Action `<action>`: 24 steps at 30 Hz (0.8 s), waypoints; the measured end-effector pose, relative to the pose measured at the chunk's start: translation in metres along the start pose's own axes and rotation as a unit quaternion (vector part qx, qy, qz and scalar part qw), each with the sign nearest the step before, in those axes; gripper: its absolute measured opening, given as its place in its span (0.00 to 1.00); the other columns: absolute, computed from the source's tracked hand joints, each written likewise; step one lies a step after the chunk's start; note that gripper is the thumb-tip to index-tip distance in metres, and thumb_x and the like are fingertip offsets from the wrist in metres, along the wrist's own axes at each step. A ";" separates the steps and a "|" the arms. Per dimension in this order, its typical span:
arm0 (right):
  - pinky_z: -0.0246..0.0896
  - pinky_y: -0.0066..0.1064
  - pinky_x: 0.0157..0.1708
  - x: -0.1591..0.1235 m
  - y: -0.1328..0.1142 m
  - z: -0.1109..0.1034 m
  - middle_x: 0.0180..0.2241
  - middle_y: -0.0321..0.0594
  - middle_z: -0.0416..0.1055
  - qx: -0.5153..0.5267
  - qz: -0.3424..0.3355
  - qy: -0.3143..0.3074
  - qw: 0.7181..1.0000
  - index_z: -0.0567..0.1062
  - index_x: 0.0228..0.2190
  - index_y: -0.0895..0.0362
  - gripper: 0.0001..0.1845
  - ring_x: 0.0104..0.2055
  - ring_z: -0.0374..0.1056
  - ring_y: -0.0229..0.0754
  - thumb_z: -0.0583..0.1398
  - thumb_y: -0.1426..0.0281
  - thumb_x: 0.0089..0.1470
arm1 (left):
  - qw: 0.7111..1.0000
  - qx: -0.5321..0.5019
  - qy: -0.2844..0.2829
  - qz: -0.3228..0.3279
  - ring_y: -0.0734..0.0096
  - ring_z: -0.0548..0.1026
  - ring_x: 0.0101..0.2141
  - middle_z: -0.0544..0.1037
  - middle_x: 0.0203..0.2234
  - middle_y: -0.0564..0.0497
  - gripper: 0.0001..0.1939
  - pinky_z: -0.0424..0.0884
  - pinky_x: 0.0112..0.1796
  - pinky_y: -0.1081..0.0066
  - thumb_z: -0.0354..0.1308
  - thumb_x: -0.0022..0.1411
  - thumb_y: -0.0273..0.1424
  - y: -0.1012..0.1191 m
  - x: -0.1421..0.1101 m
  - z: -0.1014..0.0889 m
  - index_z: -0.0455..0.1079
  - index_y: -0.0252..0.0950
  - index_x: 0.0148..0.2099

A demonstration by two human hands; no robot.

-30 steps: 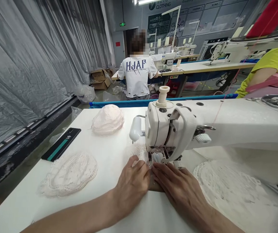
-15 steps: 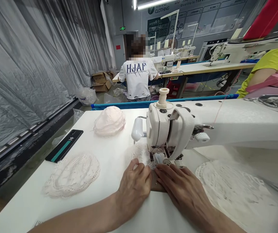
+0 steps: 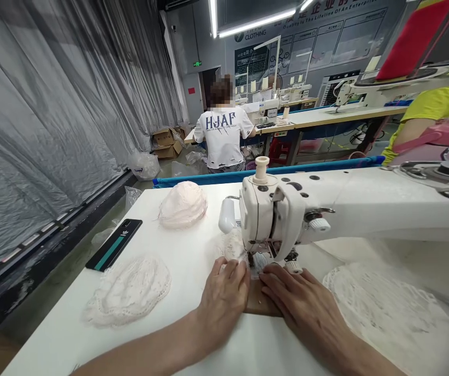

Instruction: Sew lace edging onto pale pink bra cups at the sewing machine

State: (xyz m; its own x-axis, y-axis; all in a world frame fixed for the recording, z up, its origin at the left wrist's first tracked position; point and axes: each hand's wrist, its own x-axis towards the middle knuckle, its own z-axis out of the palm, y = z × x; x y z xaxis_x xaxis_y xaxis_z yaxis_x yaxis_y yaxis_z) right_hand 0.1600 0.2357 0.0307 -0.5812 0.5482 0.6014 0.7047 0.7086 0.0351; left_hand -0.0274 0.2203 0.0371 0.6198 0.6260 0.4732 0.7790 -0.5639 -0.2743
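White lace fabric (image 3: 233, 244) lies beside the needle area of a white sewing machine (image 3: 266, 209). My left hand (image 3: 224, 292) is closed, its curled fingers pinching the near edge of that lace just left of the presser foot (image 3: 251, 259). To the right of the foot, my right hand (image 3: 310, 303) lies low with its fingers stretched out and resting at the needle plate. Any cloth beneath those fingers is hidden. Between the two hands a brown plate (image 3: 261, 300) shows on the table.
On the white table (image 3: 185, 261) sit a pale pink lace pile (image 3: 183, 204), another lace pile (image 3: 132, 290) and a dark phone (image 3: 115, 244). More lace (image 3: 381, 297) spreads under the machine arm. Ahead, a person in a white shirt (image 3: 224, 138) sits at another table; a yellow sleeve (image 3: 432, 107) shows at right.
The camera has tipped upward, so the machine and table sit lower in view. Both hands stay beside the presser foot, with slightly more gap between them.
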 end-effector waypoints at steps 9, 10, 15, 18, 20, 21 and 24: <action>0.65 0.35 0.27 -0.002 -0.016 -0.006 0.41 0.49 0.70 0.114 0.096 -0.067 0.987 0.67 0.42 0.57 0.18 0.34 0.70 0.46 0.52 0.56 0.58 | 0.996 -0.082 0.024 -0.015 0.69 0.67 0.25 0.71 0.26 0.47 0.09 0.63 0.25 0.67 0.47 0.59 0.20 0.064 -0.034 -0.041 0.68 0.31 0.32; 0.66 0.37 0.29 -0.004 -0.020 -0.008 0.43 0.49 0.69 0.131 0.096 -0.068 0.984 0.67 0.42 0.57 0.18 0.37 0.69 0.47 0.54 0.57 0.56 | 0.994 -0.105 0.039 0.002 0.70 0.65 0.23 0.70 0.23 0.49 0.09 0.60 0.23 0.68 0.47 0.59 0.21 0.067 -0.038 -0.049 0.67 0.31 0.30; 0.63 0.40 0.34 -0.009 -0.037 -0.019 0.42 0.46 0.67 0.244 0.110 -0.085 0.960 0.66 0.33 0.55 0.02 0.38 0.66 0.46 0.54 0.71 0.55 | 0.975 -0.197 0.008 -0.101 0.67 0.69 0.33 0.72 0.32 0.48 0.11 0.65 0.31 0.68 0.46 0.60 0.19 0.036 -0.033 -0.069 0.68 0.32 0.41; 0.61 0.34 0.30 -0.007 -0.042 -0.026 0.34 0.41 0.67 0.345 0.155 -0.097 0.921 0.64 0.29 0.55 0.05 0.32 0.64 0.42 0.51 0.70 0.58 | 0.915 -0.319 -0.114 -0.220 0.65 0.68 0.36 0.71 0.35 0.48 0.11 0.65 0.34 0.67 0.55 0.60 0.32 0.007 -0.019 -0.062 0.68 0.34 0.44; 0.58 0.30 0.26 -0.007 -0.043 -0.032 0.27 0.36 0.63 0.421 0.195 -0.121 0.877 0.63 0.29 0.55 0.08 0.28 0.60 0.39 0.50 0.66 0.59 | 0.842 -0.438 -0.185 -0.254 0.68 0.67 0.33 0.70 0.31 0.50 0.14 0.63 0.32 0.71 0.59 0.56 0.38 -0.003 -0.012 -0.060 0.69 0.33 0.39; 0.56 0.29 0.25 -0.008 -0.044 -0.037 0.25 0.34 0.61 0.463 0.213 -0.133 0.850 0.62 0.29 0.55 0.10 0.26 0.58 0.37 0.50 0.63 0.59 | 0.801 -0.497 -0.208 -0.260 0.71 0.66 0.30 0.68 0.28 0.53 0.13 0.61 0.30 0.72 0.59 0.55 0.39 -0.005 -0.011 -0.063 0.69 0.33 0.35; 0.53 0.26 0.23 -0.017 -0.048 -0.056 0.23 0.30 0.56 0.569 0.258 -0.166 0.763 0.61 0.34 0.54 0.12 0.24 0.55 0.35 0.51 0.58 0.59 | 0.683 -0.638 -0.239 -0.263 0.79 0.56 0.22 0.58 0.19 0.58 0.17 0.52 0.24 0.75 0.59 0.54 0.40 0.002 -0.016 -0.080 0.62 0.33 0.23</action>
State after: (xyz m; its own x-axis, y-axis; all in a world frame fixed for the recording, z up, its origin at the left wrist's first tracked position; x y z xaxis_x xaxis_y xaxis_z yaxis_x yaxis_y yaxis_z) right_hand 0.1583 0.1677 0.0634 -0.5506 0.8327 0.0584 0.1757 0.1840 -0.9671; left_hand -0.0431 0.1658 0.0963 0.4844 0.8551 -0.1850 0.3769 -0.0132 0.9262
